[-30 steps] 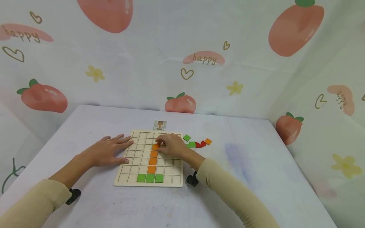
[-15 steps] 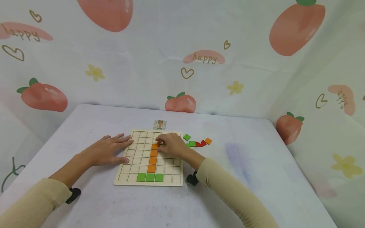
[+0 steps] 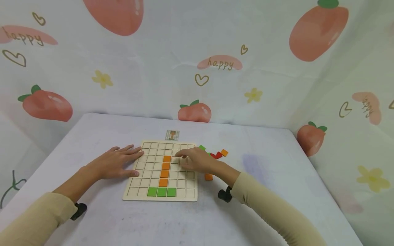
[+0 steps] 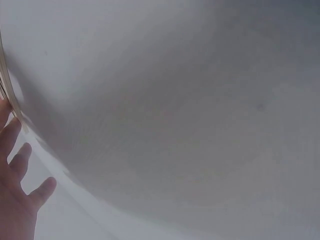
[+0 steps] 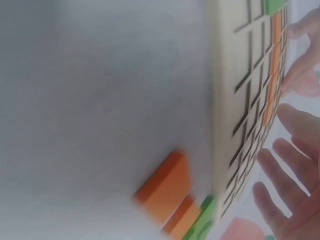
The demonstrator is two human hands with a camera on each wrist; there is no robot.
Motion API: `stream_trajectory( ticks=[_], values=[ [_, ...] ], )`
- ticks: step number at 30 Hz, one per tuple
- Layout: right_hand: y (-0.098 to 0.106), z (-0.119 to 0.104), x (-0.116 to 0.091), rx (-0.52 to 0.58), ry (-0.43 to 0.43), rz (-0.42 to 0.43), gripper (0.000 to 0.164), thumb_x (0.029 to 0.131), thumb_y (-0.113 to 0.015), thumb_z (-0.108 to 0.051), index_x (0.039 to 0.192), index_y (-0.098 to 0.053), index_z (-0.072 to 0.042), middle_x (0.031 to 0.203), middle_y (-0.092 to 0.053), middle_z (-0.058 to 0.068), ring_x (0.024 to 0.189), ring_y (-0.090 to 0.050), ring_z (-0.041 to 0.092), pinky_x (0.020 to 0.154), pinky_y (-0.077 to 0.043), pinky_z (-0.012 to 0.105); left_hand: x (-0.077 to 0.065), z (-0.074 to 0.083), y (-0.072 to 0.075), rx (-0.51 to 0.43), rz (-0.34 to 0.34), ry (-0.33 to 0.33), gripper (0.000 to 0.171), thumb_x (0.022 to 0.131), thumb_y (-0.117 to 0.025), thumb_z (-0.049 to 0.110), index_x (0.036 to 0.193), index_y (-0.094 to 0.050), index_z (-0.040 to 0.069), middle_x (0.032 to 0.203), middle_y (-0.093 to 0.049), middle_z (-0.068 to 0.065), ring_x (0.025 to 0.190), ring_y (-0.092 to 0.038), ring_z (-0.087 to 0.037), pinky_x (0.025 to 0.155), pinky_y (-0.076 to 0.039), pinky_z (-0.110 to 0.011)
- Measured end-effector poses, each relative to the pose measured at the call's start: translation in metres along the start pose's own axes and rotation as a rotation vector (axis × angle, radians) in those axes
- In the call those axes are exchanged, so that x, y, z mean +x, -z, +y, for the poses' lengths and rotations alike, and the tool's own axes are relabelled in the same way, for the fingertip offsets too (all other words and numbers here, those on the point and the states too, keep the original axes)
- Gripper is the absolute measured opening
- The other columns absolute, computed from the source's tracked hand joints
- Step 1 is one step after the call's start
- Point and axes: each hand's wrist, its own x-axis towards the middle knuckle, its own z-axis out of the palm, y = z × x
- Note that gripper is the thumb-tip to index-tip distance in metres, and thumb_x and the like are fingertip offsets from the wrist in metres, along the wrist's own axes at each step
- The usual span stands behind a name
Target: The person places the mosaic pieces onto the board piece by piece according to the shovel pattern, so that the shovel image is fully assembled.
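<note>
A pale wooden grid board (image 3: 141, 182) lies on the table. Several orange square tiles (image 3: 165, 166) form a column in its middle, above a row of three green tiles (image 3: 161, 192). My left hand (image 3: 115, 164) rests with spread fingers at the board's left edge; the left wrist view catches its fingers (image 4: 19, 162) at that edge. Over the board's right side is my right hand (image 3: 200, 160), just right of the top orange tile, fingers apart and nothing held. In the right wrist view its fingers (image 5: 282, 185) are extended beside the board.
Right of the board lie loose pieces: a green tile (image 3: 201, 147), red curved pieces (image 3: 217, 155), an orange tile (image 3: 224, 152) and another orange tile (image 3: 209, 177) nearer me. A small gridded picture card (image 3: 172, 135) lies behind the board. A patterned cloth (image 3: 264, 78) hangs behind the table.
My right hand has drawn back to the right from the top orange tile, and its fingers have parted. That tile stays in the column. My left hand has not moved.
</note>
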Motion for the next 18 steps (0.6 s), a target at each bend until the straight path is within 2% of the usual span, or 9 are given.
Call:
stream_trajectory(
  ticks=[5, 11, 14, 18],
  values=[
    [0.009, 0.009, -0.026, 0.016, 0.012, -0.019, 0.041, 0.091, -0.074, -0.016, 0.131, -0.065, -0.009, 0.122, -0.069, 0.002, 0.110, -0.063, 0.017, 0.092, -0.051, 0.033, 0.000, 0.001, 0.001, 0.008, 0.004, -0.002, 0.086, 0.087, -0.056, 0.071, 0.148, -0.048, 0.011, 0.152, -0.046, -0.010, 0.140, -0.037, -0.042, 0.103, -0.034, -0.068],
    [0.016, 0.030, -0.055, 0.033, 0.059, 0.039, 0.038, 0.088, -0.075, -0.010, 0.125, -0.067, -0.004, 0.115, -0.072, 0.004, 0.106, -0.066, 0.018, 0.091, -0.053, 0.038, -0.001, 0.001, 0.000, 0.004, -0.003, 0.006, 0.086, 0.087, -0.055, 0.071, 0.148, -0.049, 0.011, 0.153, -0.045, -0.011, 0.141, -0.037, -0.042, 0.103, -0.033, -0.069],
    [0.017, 0.040, -0.070, 0.062, 0.060, 0.061, 0.037, 0.086, -0.077, -0.008, 0.122, -0.068, -0.003, 0.108, -0.074, 0.003, 0.103, -0.067, 0.018, 0.088, -0.054, 0.040, -0.002, 0.000, 0.000, -0.001, -0.003, 0.009, 0.086, 0.087, -0.055, 0.071, 0.148, -0.049, 0.011, 0.152, -0.046, -0.011, 0.141, -0.037, -0.042, 0.103, -0.033, -0.069],
    [0.013, 0.050, -0.085, 0.083, 0.019, 0.067, 0.039, 0.085, -0.080, -0.012, 0.122, -0.068, -0.005, 0.105, -0.075, -0.001, 0.099, -0.068, 0.014, 0.086, -0.055, 0.036, -0.002, 0.000, -0.001, -0.003, -0.002, 0.007, 0.086, 0.087, -0.055, 0.072, 0.148, -0.049, 0.012, 0.153, -0.046, -0.010, 0.141, -0.037, -0.042, 0.103, -0.033, -0.069]
  ],
)
